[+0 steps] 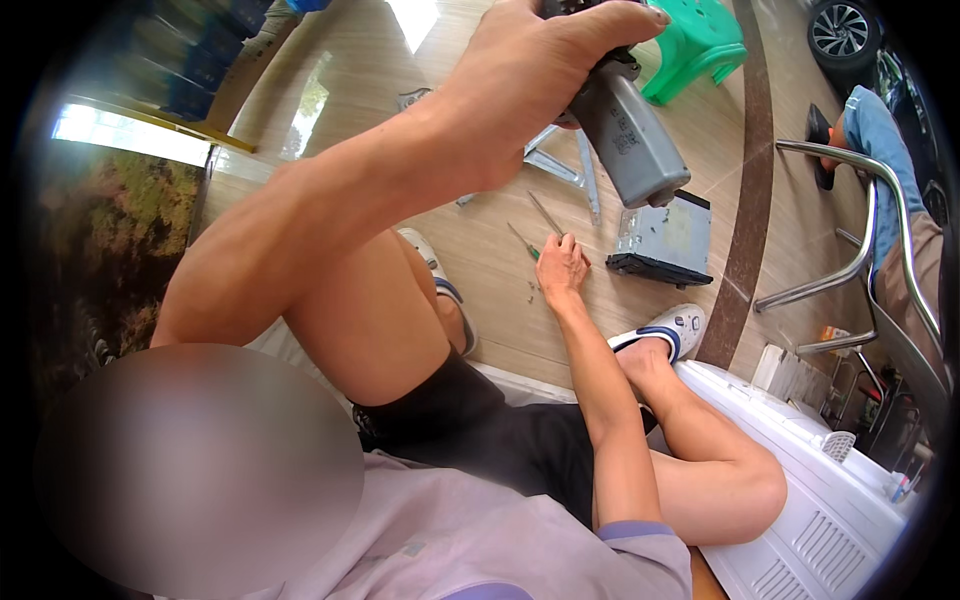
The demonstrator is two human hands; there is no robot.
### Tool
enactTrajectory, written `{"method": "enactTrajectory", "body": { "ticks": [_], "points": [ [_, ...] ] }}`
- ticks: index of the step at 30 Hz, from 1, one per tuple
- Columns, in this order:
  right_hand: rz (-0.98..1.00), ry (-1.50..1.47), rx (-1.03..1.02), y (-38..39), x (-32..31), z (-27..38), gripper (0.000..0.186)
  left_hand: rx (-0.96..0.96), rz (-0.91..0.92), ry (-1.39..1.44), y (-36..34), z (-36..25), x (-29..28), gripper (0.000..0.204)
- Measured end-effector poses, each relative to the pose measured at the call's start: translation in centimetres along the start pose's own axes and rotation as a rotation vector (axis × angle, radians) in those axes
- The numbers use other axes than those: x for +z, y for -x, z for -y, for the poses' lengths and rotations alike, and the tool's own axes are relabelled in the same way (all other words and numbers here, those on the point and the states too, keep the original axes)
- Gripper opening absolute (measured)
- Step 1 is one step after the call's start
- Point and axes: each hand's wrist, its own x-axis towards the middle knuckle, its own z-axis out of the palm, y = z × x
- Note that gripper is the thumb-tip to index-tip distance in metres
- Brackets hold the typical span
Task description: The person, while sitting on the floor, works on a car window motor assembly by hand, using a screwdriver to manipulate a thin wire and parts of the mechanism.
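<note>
My left hand point(525, 75) is raised close to the camera, its fingers wrapped round a grey metal electric motor point(632, 135). The motor has a flattened can with a short stub at its end; its dark upper part is partly covered by the hand. Down at the floor, my right hand point(563, 266) closes over a screwdriver point(545, 214), whose shaft points away and whose reddish handle shows under the fingers. Just left of that hand lies a second screwdriver point(521, 239) with a green handle. Beyond them is a silver metal bracket point(558, 170), partly hidden behind my left wrist and the motor.
A box-shaped metal car stereo unit point(663, 240) sits on the tiled floor right of my hand. A green plastic stool point(700, 45) stands beyond. At right are a tubular metal chair point(868, 245), another person's legs and a car wheel point(843, 32). A white panel point(800, 510) lies beside my leg.
</note>
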Motion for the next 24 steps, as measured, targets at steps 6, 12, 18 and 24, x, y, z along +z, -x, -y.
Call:
{"method": "enactTrajectory", "body": {
  "ticks": [6,12,18,24],
  "points": [
    [-0.019,-0.08,0.016,0.4,0.6,0.3,0.012,0.135,0.01,-0.052,-0.2,1.4,-0.7,0.038],
    [-0.177,-0.121,0.077,0.5,0.2,-0.5,0.024,0.029,-0.032,-0.099,-1.7,1.3,-0.5,0.037],
    [-0.451,-0.195,-0.033,-0.7,-1.4,-2.5,0.018,-0.051,-0.132,-0.064,-0.6,0.2,0.2,0.036],
    [-0.612,-0.438,0.252,-4.2,-9.6,-6.0,0.019,-0.059,-0.174,-0.089,-1.4,0.0,0.3,0.035]
  ]
}}
